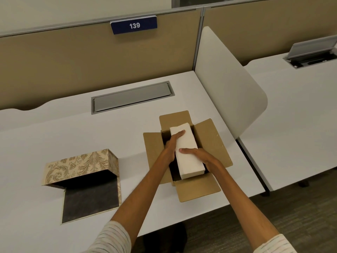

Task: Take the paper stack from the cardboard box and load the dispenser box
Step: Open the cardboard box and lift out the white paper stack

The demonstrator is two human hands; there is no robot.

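Observation:
A white paper stack [187, 143] sits raised in the open cardboard box [209, 141], whose flaps are spread flat on the white desk [73, 128]. My left hand [173, 141] grips the stack's left side with the thumb on top. Across from it, my right hand [197, 154] holds the right side, thumb also on top. The dispenser box [82, 167], covered in a beige floral pattern, lies to the left with its lid open and its dark lining showing.
A grey cable hatch [131, 97] is set into the desk behind the boxes. A white curved divider [228, 84] stands at the desk's right edge, and a second desk [300, 110] lies beyond it. A tan partition numbered 139 [134, 25] runs along the back.

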